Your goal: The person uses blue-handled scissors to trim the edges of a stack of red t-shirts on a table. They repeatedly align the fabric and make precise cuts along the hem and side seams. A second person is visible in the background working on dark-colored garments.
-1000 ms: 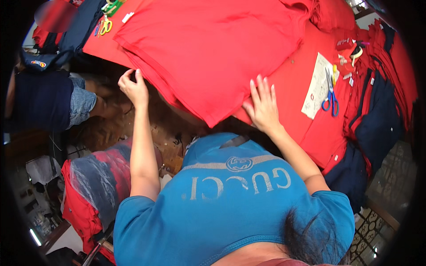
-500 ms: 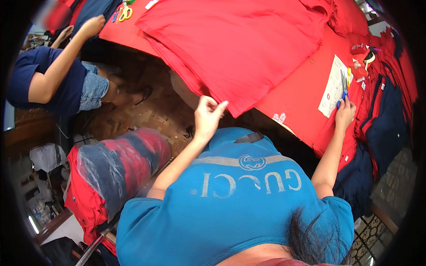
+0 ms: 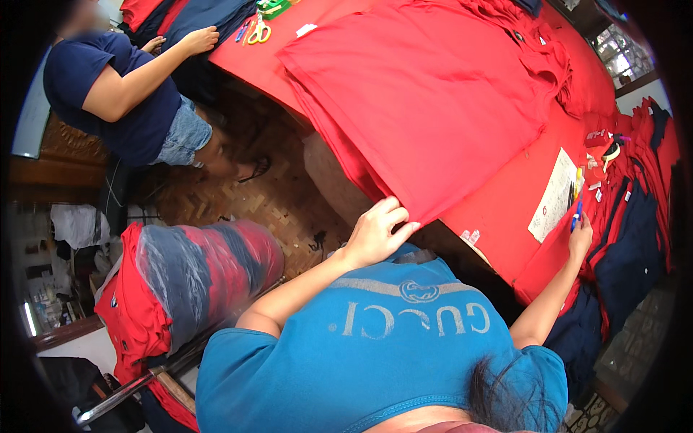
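Left hand sits at about 6 o'clock of the red fabric stack, fingers curled over the stack's near corner, thumb under, pinching the top layers lightly. Right hand is out at 3 o'clock, closed around a blue-handled tool, likely scissors; blades not clear. It rests at the lower edge of a white paper sheet lying on the red table cover.

The stack lies flat on the table, its corner overhanging the near edge toward the person. Judgement: the step in hand is gripping that corner while fetching the cutter. To do it well, keep the pinch on all layers so they stay aligned, lift only slightly, and bring the tool over closed, clear of the fingers.

Further out: red and navy garments heaped at 3 to 4 o'clock of the right hand. Yellow-handled scissors at 12 o'clock, far table end. A co-worker in a navy shirt at 10 o'clock has a hand on that far edge. A wrapped fabric roll sits at 8 o'clock, on the floor side.
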Demonstrator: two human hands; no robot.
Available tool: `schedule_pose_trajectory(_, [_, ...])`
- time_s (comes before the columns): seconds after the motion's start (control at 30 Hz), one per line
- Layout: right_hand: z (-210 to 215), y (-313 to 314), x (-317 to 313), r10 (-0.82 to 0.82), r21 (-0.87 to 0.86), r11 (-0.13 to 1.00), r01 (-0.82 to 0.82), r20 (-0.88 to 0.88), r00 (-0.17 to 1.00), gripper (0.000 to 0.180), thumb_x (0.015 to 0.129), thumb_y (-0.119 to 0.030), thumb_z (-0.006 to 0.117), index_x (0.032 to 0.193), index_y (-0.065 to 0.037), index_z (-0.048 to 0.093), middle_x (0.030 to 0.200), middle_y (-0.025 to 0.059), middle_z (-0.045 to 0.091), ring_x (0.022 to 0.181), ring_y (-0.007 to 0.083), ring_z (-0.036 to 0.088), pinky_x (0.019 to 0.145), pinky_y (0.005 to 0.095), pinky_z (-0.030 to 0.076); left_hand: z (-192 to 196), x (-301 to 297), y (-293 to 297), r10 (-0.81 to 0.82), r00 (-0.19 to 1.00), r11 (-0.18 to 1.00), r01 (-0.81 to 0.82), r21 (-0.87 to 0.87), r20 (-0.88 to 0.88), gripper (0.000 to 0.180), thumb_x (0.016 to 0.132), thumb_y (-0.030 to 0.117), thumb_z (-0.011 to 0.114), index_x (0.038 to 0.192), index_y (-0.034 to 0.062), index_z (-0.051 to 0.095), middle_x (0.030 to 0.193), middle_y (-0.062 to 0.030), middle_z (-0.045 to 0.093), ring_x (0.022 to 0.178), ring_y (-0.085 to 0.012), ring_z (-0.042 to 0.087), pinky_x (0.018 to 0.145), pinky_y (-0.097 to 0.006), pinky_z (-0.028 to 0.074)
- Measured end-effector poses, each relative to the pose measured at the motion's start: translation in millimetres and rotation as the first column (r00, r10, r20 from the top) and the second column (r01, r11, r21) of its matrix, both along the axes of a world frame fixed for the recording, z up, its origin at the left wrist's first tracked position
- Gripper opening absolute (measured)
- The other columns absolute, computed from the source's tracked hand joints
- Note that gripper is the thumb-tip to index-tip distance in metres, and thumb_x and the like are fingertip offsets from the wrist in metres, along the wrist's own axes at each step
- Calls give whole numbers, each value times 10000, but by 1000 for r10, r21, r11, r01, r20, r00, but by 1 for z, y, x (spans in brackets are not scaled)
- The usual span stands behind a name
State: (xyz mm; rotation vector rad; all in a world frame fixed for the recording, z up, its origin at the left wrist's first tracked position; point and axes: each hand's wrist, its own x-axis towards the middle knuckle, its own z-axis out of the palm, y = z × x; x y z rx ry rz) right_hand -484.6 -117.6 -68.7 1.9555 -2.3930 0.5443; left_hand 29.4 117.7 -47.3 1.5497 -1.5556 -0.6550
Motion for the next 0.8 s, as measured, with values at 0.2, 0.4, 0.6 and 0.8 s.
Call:
schedule_pose_trajectory(0.2, [55,46,168,231,-14,855,-519,905,357,443,948,-148,575,1351,-2,463,1026,90,663,866,138,628,780,283,514,12,0,-19,173,762,977,-54,205,-624,121,923,88,611,890,34,508,691,5,552,652,-78,558,603,-224,448])
schedule_pose_trajectory(0.4, [108,116,343,843,-173,242,-955,525,118,627,859,-30,563,1451,-111,372,1057,175,578,893,292,613,782,376,511,28,11,-26,214,609,964,-5,266,-764,81,904,36,615,943,33,543,799,-16,616,687,-75,573,625,-216,452])
schedule_pose_trajectory(0.6, [93,86,404,903,-51,51,-997,430,24,685,769,58,574,1416,-110,427,908,158,553,776,337,599,715,395,515,-6,17,-16,254,418,960,-216,176,-872,200,942,72,572,1123,-5,606,1007,-61,657,880,-123,628,777,-250,485])
schedule_pose_trajectory(0.8, [100,-117,405,623,-404,719,-566,736,265,489,797,-94,593,1275,-8,539,1029,100,667,806,139,612,691,271,500,-32,36,-5,395,601,912,-167,374,-695,304,949,132,587,1200,-32,540,1139,-142,624,983,-183,637,863,-300,505])
